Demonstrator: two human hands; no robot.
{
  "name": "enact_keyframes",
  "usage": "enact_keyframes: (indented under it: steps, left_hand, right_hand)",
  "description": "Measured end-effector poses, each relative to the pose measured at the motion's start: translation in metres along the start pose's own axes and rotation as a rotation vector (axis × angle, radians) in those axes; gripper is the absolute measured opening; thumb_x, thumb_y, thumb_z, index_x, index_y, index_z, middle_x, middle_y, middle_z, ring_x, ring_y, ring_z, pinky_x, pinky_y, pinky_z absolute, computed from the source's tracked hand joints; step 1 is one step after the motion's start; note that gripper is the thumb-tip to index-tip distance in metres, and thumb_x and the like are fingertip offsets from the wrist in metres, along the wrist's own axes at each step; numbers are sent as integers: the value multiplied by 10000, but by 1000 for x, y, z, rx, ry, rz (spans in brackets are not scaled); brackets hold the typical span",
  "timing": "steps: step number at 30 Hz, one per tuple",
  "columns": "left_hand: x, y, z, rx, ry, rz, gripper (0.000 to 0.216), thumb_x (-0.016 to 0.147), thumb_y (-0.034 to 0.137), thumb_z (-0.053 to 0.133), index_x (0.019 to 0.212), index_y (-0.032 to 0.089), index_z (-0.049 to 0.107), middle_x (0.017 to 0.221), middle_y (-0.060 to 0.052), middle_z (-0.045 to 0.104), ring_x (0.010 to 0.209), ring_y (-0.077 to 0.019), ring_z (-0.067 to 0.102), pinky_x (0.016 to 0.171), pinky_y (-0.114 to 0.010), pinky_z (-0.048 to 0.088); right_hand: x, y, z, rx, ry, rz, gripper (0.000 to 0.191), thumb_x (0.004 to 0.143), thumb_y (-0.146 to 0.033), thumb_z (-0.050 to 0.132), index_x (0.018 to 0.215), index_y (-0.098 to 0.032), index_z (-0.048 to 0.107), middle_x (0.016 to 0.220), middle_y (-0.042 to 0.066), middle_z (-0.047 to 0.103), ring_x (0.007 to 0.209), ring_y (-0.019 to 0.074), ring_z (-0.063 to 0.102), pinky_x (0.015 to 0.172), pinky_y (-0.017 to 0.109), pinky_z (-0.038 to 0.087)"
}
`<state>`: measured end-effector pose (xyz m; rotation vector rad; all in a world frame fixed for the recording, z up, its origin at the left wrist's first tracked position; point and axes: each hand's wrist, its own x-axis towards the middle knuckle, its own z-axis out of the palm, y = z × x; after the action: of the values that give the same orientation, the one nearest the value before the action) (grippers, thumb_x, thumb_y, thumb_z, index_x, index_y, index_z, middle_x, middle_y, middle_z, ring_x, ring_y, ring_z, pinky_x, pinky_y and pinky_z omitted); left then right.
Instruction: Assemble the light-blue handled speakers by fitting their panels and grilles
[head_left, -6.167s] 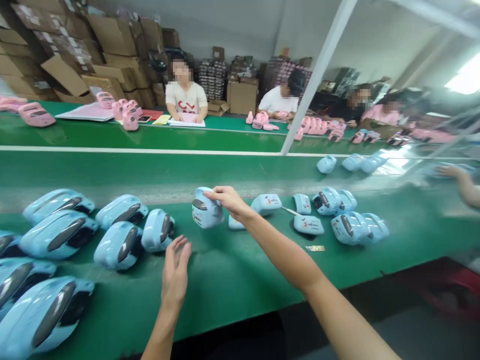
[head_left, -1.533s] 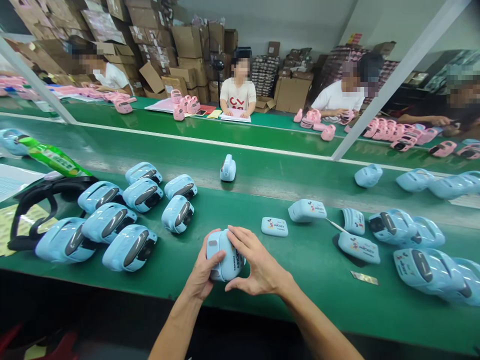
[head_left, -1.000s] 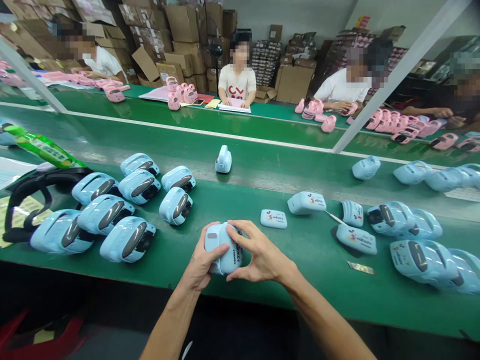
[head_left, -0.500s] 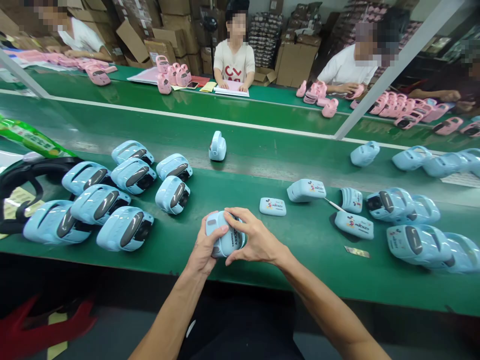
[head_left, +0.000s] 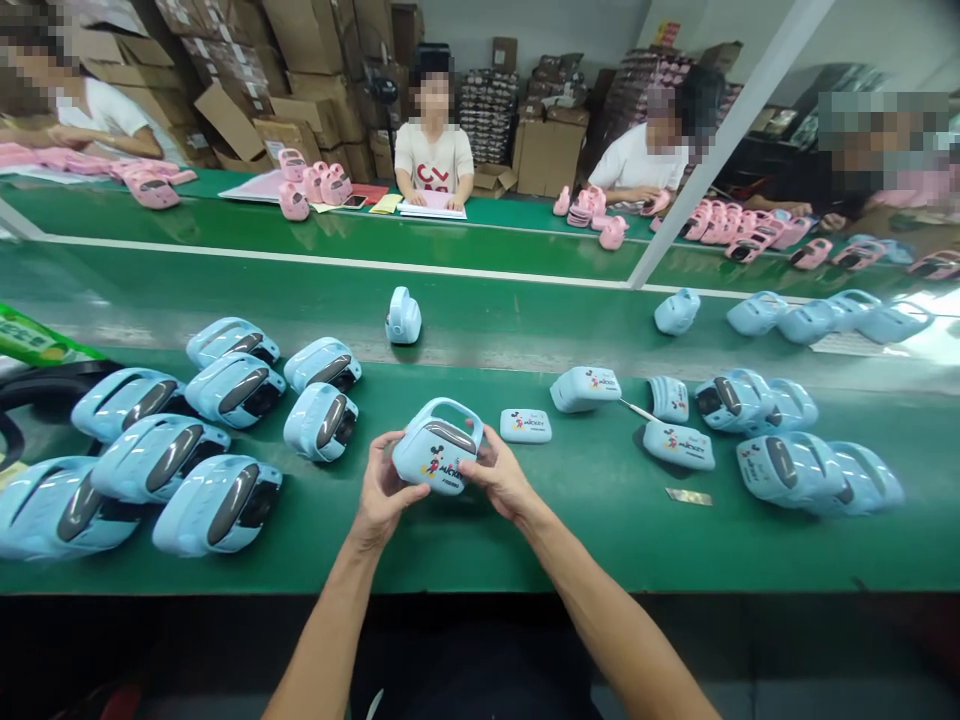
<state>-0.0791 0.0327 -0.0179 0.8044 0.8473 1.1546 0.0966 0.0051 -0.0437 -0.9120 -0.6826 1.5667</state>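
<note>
I hold a light blue plastic case (head_left: 442,452) with a handle and a cartoon print between both hands, just above the green bench (head_left: 480,540). My left hand (head_left: 384,492) grips its left end and my right hand (head_left: 501,478) its right side. The printed side faces me. A group of several similar blue cases (head_left: 225,400) with grey strips lies to the left. A small blue lid (head_left: 526,425) lies right of my hands.
More blue cases and parts (head_left: 780,440) lie at the right, with a thin tool (head_left: 634,410) and a small metal strip (head_left: 690,496). One blue case (head_left: 403,316) stands on the conveyor belt. Other people sit across at a bench with pink cases (head_left: 315,185). Cardboard boxes (head_left: 300,60) line the wall.
The case has been turned in my hands so its handle points up and the printed side faces me. The view has shifted a little to the right.
</note>
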Motion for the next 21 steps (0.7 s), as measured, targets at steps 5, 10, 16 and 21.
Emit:
enact_keyframes:
  steps: [5, 10, 16, 21]
  left_hand:
    - [25, 0, -8, 369, 7, 157, 650, 714, 668, 710, 1155, 191, 672, 1015, -97, 715, 941, -282, 649, 808, -337, 482]
    - [42, -20, -3, 692, 264, 327, 496, 875, 683, 505, 729, 224, 623, 674, -36, 617, 695, -227, 546, 685, -325, 392]
    - [43, -27, 1, 786, 388, 364, 454, 957, 533, 440, 610, 243, 483, 559, 5, 477, 587, -179, 425, 625, -315, 328]
    - [49, -28, -1, 755, 396, 353, 484, 972, 556, 366, 716, 225, 609, 651, -47, 618, 673, -220, 560, 688, -329, 430]
  right_hand:
    - [15, 0, -10, -439, 20, -238, 868, 553, -329, 939, 1321, -228, 547, 1278, 77, 684, 1180, 255, 654, 1079, 434, 495]
    - [19, 11, -10, -677, 17, -354, 770, 616, -382, 913, 1298, -191, 610, 1245, 96, 684, 1146, 265, 647, 1068, 430, 489]
    - [20, 11, -12, -742, 49, -400, 696, 642, -421, 894, 1253, -190, 650, 1181, 93, 700, 1089, 270, 655, 1020, 422, 510]
    - [19, 9, -15, -648, -120, -326, 676, 776, -424, 780, 1385, -235, 556, 1388, 74, 634, 1290, 271, 582, 1141, 430, 416]
